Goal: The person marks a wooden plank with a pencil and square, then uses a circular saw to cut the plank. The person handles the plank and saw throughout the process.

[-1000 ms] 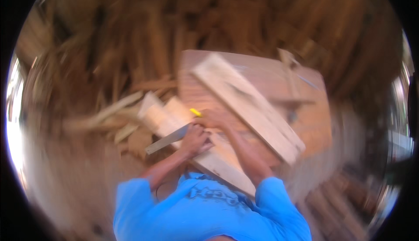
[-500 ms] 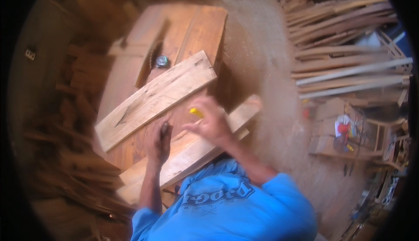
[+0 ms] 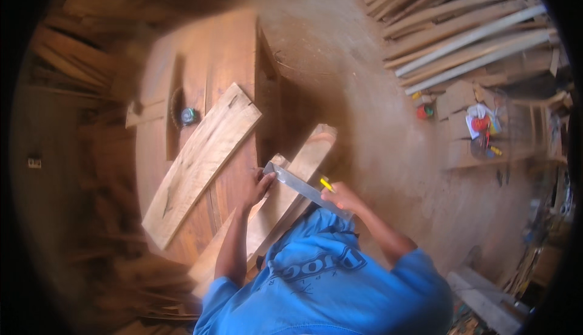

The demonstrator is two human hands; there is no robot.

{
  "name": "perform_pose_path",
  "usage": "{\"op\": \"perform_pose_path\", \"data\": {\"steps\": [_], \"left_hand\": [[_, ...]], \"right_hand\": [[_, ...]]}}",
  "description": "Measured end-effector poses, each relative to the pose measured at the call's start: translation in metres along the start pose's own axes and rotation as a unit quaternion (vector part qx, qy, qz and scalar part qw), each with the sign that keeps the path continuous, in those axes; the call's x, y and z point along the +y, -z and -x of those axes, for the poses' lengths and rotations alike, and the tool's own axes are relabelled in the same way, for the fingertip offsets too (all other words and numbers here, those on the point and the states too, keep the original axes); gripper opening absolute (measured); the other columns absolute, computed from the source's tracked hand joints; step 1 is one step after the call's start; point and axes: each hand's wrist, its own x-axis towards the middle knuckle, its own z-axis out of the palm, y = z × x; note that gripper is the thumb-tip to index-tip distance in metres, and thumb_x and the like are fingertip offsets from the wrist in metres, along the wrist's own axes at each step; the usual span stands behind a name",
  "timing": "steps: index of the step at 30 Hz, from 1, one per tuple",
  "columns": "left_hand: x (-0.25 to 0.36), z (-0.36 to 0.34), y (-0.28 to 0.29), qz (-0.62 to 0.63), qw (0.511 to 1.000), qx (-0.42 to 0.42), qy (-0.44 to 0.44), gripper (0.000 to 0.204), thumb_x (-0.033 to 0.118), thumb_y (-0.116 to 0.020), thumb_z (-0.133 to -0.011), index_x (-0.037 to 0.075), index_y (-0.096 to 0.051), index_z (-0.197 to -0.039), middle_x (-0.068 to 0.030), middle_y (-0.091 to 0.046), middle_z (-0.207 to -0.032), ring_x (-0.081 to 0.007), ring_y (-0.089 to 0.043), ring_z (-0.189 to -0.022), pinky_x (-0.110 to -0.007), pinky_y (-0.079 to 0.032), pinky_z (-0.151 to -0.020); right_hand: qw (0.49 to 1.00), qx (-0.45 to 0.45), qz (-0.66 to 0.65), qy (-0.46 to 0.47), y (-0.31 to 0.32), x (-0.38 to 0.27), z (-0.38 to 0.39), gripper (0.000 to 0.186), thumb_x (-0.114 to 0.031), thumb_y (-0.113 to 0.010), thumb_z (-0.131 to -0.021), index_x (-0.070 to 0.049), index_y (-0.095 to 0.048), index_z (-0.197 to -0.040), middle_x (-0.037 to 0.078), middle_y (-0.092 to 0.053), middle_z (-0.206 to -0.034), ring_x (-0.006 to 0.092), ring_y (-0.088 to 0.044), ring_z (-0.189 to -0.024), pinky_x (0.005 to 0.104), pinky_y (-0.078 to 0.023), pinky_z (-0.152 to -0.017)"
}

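Observation:
Across the narrow pale board (image 3: 313, 153) lies a metal square (image 3: 303, 188), its flat blade slanting down toward my blue shirt. My left hand (image 3: 260, 188) grips the square's upper-left end, thumb on the metal. Beside the blade's other end, my right hand (image 3: 344, 198) is closed around a yellow pencil (image 3: 327, 184), whose tip I cannot make out. A second pale piece (image 3: 279, 160) shows partly beneath the square, next to the first board. Farther left, a wide pale plank (image 3: 203, 165) rests slantwise on the brown wooden table (image 3: 228, 43).
A tape measure (image 3: 189, 116) sits on the table beside a dark wood strip (image 3: 174, 104). Stacked lumber (image 3: 455, 25) lies at the upper right. A low wooden bench (image 3: 467, 128) with small items stands right. More wood fills the left side.
My left hand now has the square laid across the narrow board. My right hand, with the yellow pencil, has moved right and down to the blade's end. The whole view has turned.

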Motion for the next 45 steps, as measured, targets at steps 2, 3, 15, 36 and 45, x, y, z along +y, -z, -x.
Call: {"op": "perform_pose_path", "data": {"steps": [2,3,15,36,45], "left_hand": [[-0.005,-0.003,-0.001,0.008,1.0,0.011,-0.003,0.035,0.035,-0.065,-0.099,0.0,-0.066,-0.096,-0.003,-0.06,-0.068,-0.0091,-0.055,-0.056,-0.027,-0.041,-0.05],[-0.005,-0.004,-0.001,-0.018,0.999,0.024,0.033,0.034,0.034,-0.065,-0.1,0.001,-0.066,-0.1,-0.002,-0.06,-0.071,-0.0076,-0.053,-0.055,-0.026,-0.039,-0.048],[0.004,0.001,-0.035,0.044,0.996,0.028,-0.071,0.06,0.032,-0.083,-0.084,-0.006,-0.058,-0.124,-0.007,-0.061,-0.096,-0.0148,-0.056,-0.087,-0.029,-0.047,-0.076],[0.015,-0.003,-0.034,-0.052,0.995,0.04,-0.081,0.063,0.046,-0.082,-0.082,-0.006,-0.064,-0.112,-0.0088,-0.064,-0.087,-0.0175,-0.059,-0.081,-0.032,-0.048,-0.072],[0.021,-0.002,-0.032,-0.069,0.995,0.023,-0.064,0.063,0.038,-0.082,-0.085,-0.007,-0.06,-0.124,-0.0099,-0.064,-0.093,-0.0165,-0.058,-0.085,-0.03,-0.049,-0.076]], "right_hand": [[1.0,0.003,0.006,-0.012,-0.001,0.005,-0.006,0.03,-0.029,-0.069,-0.088,-0.002,-0.066,-0.078,-0.003,-0.051,-0.056,0.0069,-0.048,-0.049,0.0314,-0.039,-0.046],[1.0,-0.001,0.01,-0.019,0.001,0.004,-0.008,0.033,-0.031,-0.068,-0.089,-0.002,-0.064,-0.074,-0.003,-0.05,-0.055,0.0072,-0.048,-0.049,0.032,-0.039,-0.046],[0.938,0.237,-0.233,0.101,0.061,-0.033,0.015,0.048,-0.046,-0.054,-0.101,-0.001,-0.072,-0.098,0.002,-0.063,-0.076,0.0081,-0.055,-0.056,0.0214,-0.043,-0.05],[0.924,0.234,-0.282,0.109,0.015,-0.032,0.015,0.035,-0.034,-0.059,-0.097,-0.002,-0.073,-0.104,0.007,-0.072,-0.086,0.0087,-0.066,-0.073,0.0222,-0.053,-0.062],[0.928,0.2,-0.276,0.148,0.011,-0.04,0.01,0.028,-0.027,-0.059,-0.098,-0.003,-0.072,-0.103,0.005,-0.071,-0.085,0.0069,-0.064,-0.071,0.0205,-0.052,-0.061]]}}
